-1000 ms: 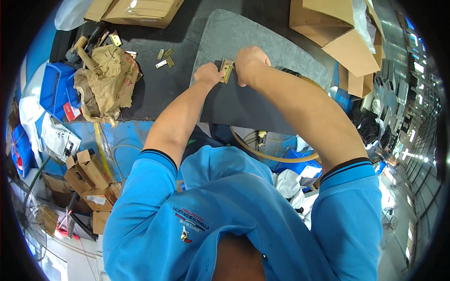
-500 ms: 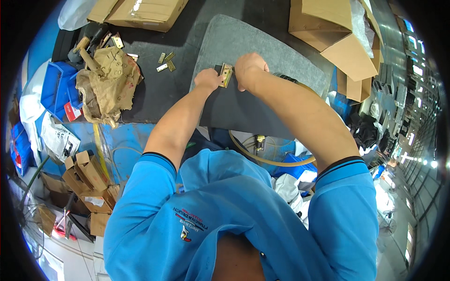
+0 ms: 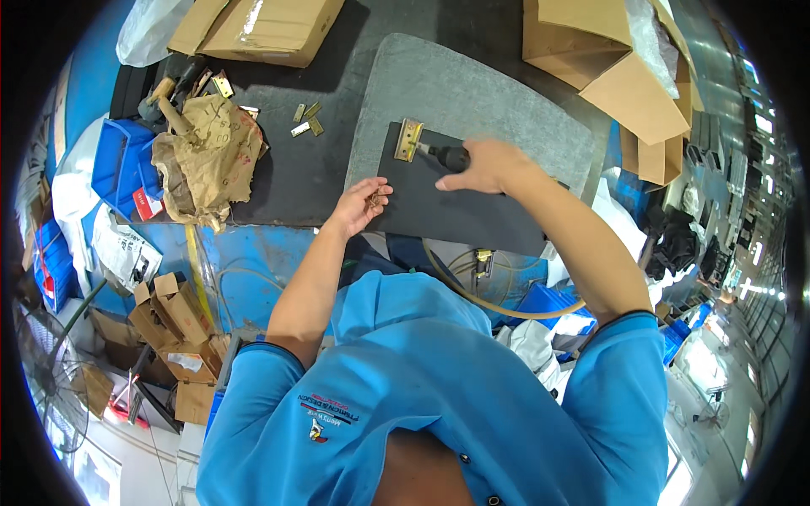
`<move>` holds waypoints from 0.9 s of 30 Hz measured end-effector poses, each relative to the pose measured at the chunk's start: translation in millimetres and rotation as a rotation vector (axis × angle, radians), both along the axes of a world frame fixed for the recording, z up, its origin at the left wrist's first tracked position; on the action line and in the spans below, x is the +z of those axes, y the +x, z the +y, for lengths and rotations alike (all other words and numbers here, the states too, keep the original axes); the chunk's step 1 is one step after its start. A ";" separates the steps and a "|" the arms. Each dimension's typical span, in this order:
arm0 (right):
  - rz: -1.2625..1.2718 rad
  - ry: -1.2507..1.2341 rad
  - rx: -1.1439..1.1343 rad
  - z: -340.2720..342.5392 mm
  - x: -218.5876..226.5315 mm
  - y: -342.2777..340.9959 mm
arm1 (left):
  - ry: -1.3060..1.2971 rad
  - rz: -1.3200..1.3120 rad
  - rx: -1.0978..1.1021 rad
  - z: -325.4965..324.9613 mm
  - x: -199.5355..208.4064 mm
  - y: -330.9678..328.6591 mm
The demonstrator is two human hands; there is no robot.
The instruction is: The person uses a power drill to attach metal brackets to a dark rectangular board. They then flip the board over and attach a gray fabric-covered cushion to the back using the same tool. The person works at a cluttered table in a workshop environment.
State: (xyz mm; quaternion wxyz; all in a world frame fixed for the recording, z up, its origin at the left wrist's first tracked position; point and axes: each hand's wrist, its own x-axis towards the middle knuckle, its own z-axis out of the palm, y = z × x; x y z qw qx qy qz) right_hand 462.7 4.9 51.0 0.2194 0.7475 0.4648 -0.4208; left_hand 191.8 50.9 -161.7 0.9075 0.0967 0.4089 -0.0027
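A dark flat panel (image 3: 472,202) lies across the grey-topped board (image 3: 456,76) on the bench. At the panel's far left corner sits a gold-coloured metal hinge (image 3: 408,140) with holes. My right hand (image 3: 491,165) is around a black power screwdriver (image 3: 453,158), its fingers partly blurred and its thumb showing on the near side. The screwdriver's tip points left at the hinge; whether it touches a screw I cannot tell. Off the panel's left edge, my left hand (image 3: 361,205) is turned palm up, fingers curled over small brownish screws (image 3: 374,200).
Several small metal plates (image 3: 309,120) lie on the bench to the left. Beyond them are crumpled brown paper (image 3: 211,152), a hammer (image 3: 162,89) and a blue bin (image 3: 118,164). Cardboard boxes stand at the back left (image 3: 270,34) and back right (image 3: 633,93). A hose (image 3: 498,310) hangs below the bench edge.
My left hand has drawn back from the hinge toward the near edge and turned palm up. My right hand has moved right and nearer, and the screwdriver now shows pointing at the hinge.
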 end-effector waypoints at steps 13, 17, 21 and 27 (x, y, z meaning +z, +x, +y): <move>0.208 0.008 -0.233 -65.3 53.7 -2.1 | 0.061 -0.276 -0.051 -0.4 4.7 39.2; 0.169 0.033 -0.196 -63.1 57.3 -0.1 | 0.051 -0.131 0.003 -7.1 16.5 48.3; 0.184 0.026 -0.159 -57.4 61.2 -2.5 | -0.025 -0.172 0.093 -13.2 21.4 51.7; 0.214 -0.024 -0.154 -51.9 59.4 -8.8 | -0.134 -0.229 0.202 -24.6 10.2 50.8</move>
